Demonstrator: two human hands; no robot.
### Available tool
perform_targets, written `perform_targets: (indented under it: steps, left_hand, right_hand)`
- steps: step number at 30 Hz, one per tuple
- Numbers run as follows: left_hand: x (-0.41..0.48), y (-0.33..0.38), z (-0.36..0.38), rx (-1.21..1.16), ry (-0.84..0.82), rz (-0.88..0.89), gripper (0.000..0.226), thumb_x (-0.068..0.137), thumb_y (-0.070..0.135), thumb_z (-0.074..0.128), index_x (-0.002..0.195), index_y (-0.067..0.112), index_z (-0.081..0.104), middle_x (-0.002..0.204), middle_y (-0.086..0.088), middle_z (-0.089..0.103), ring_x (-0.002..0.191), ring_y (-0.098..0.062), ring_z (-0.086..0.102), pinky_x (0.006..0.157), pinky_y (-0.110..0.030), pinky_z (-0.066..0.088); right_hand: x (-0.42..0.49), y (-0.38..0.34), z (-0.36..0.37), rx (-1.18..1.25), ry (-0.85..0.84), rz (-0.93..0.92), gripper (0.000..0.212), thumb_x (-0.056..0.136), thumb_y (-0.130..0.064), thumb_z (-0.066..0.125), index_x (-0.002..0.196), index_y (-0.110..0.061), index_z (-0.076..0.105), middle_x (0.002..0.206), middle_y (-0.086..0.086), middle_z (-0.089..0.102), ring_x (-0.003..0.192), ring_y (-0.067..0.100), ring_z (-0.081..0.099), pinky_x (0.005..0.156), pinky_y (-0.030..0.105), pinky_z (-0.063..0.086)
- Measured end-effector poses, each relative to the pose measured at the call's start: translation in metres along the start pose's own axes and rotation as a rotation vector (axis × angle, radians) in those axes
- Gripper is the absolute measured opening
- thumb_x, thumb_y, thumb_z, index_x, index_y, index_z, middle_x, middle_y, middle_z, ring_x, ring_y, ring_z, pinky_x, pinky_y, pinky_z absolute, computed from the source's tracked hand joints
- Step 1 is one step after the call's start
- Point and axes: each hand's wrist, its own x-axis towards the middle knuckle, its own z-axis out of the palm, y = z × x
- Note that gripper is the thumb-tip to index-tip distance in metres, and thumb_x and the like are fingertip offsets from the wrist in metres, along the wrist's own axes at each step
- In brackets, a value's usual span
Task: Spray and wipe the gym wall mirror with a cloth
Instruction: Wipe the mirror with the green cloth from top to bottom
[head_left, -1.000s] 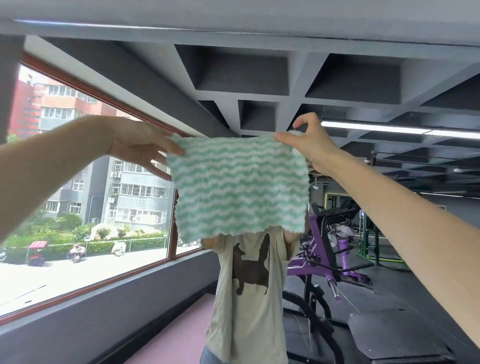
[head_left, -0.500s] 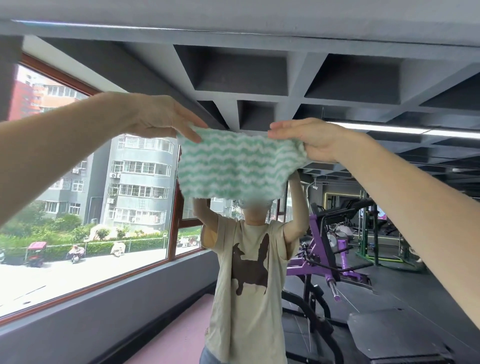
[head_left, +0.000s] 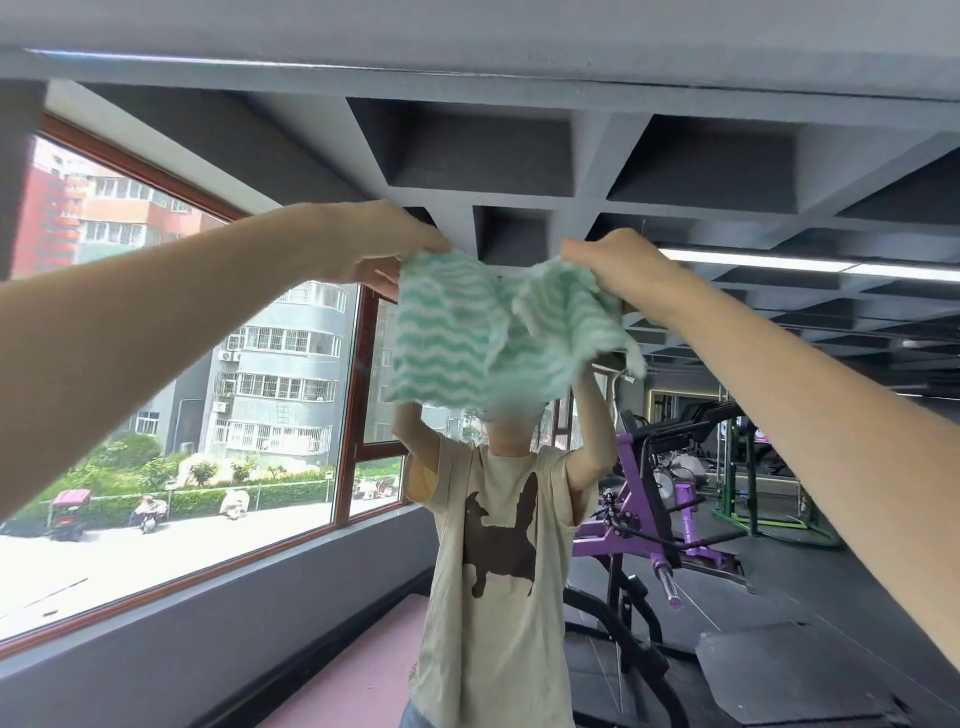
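**A:** Green and white wavy stripes, that is our cloth (head_left: 457, 332)! We hold it up high, in front of the mirror (head_left: 727, 171).

**B:** Which of our hands has it?

**A:** Both. Our left hand (head_left: 384, 249) has its fingers curled tight on the top left edge. Our right hand (head_left: 618, 265) grips the top right edge the same way.

**B:** Is the cloth flat?

**A:** No. It is bunched in the middle and hangs down between our hands. It looks a bit blurry.

**B:** Does it touch the mirror?

**A:** We cannot tell.

**B:** What do we see in the mirror?

**A:** A person (head_left: 587, 415) in a cream shirt (head_left: 493, 649) with a dark animal on it, arms up just under the cloth.

**B:** And around that?

**A:** A big window (head_left: 182, 519) on the left, with grey buildings (head_left: 280, 364) far away. A purple gym machine (head_left: 649, 519) stands on the right, far back.
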Motion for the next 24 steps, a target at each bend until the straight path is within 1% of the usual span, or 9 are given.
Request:
perform_targets:
  steps: [5, 7, 9, 11, 13, 16, 19, 22, 24]
  left_hand:
    - [-0.017, 0.017, 0.025, -0.083, 0.006, 0.052, 0.022, 0.097, 0.024, 0.048, 0.083, 0.013, 0.062, 0.062, 0.003, 0.064, 0.044, -0.008, 0.058, 0.048, -0.018, 0.051]
    - [-0.022, 0.022, 0.031, -0.133, -0.042, 0.083, 0.029, 0.100, 0.026, 0.043, 0.080, 0.014, 0.060, 0.057, 0.004, 0.065, 0.046, -0.009, 0.060, 0.048, -0.019, 0.051]
    - [-0.026, 0.030, 0.037, -0.290, -0.094, 0.063, 0.033, 0.100, 0.032, 0.039, 0.087, 0.013, 0.063, 0.067, 0.002, 0.070, 0.062, -0.012, 0.067, 0.058, -0.022, 0.056]
    - [-0.029, 0.032, 0.041, -0.497, -0.239, 0.101, 0.037, 0.097, 0.036, 0.039, 0.105, 0.009, 0.063, 0.093, -0.005, 0.073, 0.089, -0.017, 0.069, 0.083, -0.029, 0.056]
    - [-0.026, 0.029, 0.047, -0.527, -0.290, 0.152, 0.031, 0.097, 0.028, 0.040, 0.106, 0.007, 0.060, 0.099, -0.008, 0.070, 0.094, -0.018, 0.067, 0.092, -0.032, 0.052]
    - [-0.016, 0.014, 0.059, -0.286, -0.238, 0.164, 0.020, 0.099, 0.007, 0.038, 0.106, 0.001, 0.056, 0.101, -0.010, 0.065, 0.090, -0.017, 0.064, 0.093, -0.032, 0.048]
    - [-0.014, -0.005, 0.066, 0.138, -0.217, 0.084, 0.024, 0.098, 0.007, 0.044, 0.120, 0.001, 0.053, 0.117, -0.010, 0.057, 0.103, -0.019, 0.055, 0.094, -0.035, 0.045]
    - [-0.010, -0.026, 0.070, 0.528, -0.127, 0.015, 0.028, 0.094, 0.011, 0.051, 0.120, 0.009, 0.060, 0.117, -0.006, 0.063, 0.105, -0.023, 0.062, 0.092, -0.036, 0.051]
    - [-0.008, -0.033, 0.070, 0.657, 0.016, 0.064, 0.023, 0.091, 0.011, 0.051, 0.107, 0.014, 0.067, 0.110, -0.004, 0.068, 0.096, -0.021, 0.067, 0.087, -0.032, 0.053]
  right_hand:
    - [0.002, -0.020, 0.007, -0.006, 0.055, -0.080, 0.032, 0.090, -0.036, 0.045, 0.066, -0.016, 0.047, 0.071, 0.000, 0.050, 0.064, 0.015, 0.046, 0.053, 0.026, 0.033]
    - [0.004, -0.030, 0.011, 0.114, 0.012, -0.058, 0.045, 0.089, -0.051, 0.038, 0.091, -0.013, 0.061, 0.093, 0.002, 0.063, 0.083, 0.018, 0.058, 0.071, 0.026, 0.046]
    - [0.003, -0.039, 0.011, 0.272, -0.044, -0.007, 0.071, 0.080, -0.067, 0.030, 0.116, -0.014, 0.062, 0.113, 0.005, 0.066, 0.100, 0.022, 0.063, 0.088, 0.038, 0.052]
    - [0.005, -0.041, 0.011, 0.395, -0.047, -0.016, 0.068, 0.083, -0.064, 0.030, 0.113, -0.014, 0.065, 0.105, 0.006, 0.069, 0.091, 0.022, 0.069, 0.082, 0.040, 0.057]
    - [0.011, -0.039, 0.011, 0.312, -0.003, -0.078, 0.055, 0.090, -0.052, 0.035, 0.104, -0.008, 0.066, 0.096, 0.007, 0.068, 0.089, 0.022, 0.066, 0.081, 0.034, 0.055]
    - [-0.001, -0.024, 0.031, -0.127, 0.070, -0.201, 0.029, 0.099, -0.025, 0.038, 0.105, -0.008, 0.061, 0.101, 0.010, 0.053, 0.097, 0.025, 0.049, 0.080, 0.026, 0.038]
    - [-0.013, 0.015, 0.073, -0.231, 0.056, -0.289, 0.029, 0.100, -0.019, 0.037, 0.114, -0.003, 0.057, 0.120, 0.012, 0.041, 0.115, 0.026, 0.043, 0.102, 0.034, 0.035]
    - [-0.022, 0.053, 0.107, -0.303, 0.101, -0.367, 0.028, 0.099, -0.015, 0.040, 0.113, 0.003, 0.055, 0.119, 0.010, 0.041, 0.110, 0.020, 0.044, 0.102, 0.032, 0.039]
    - [-0.025, 0.062, 0.122, -0.351, 0.217, -0.440, 0.029, 0.097, -0.018, 0.043, 0.114, 0.004, 0.054, 0.120, 0.013, 0.044, 0.111, 0.024, 0.047, 0.099, 0.037, 0.044]
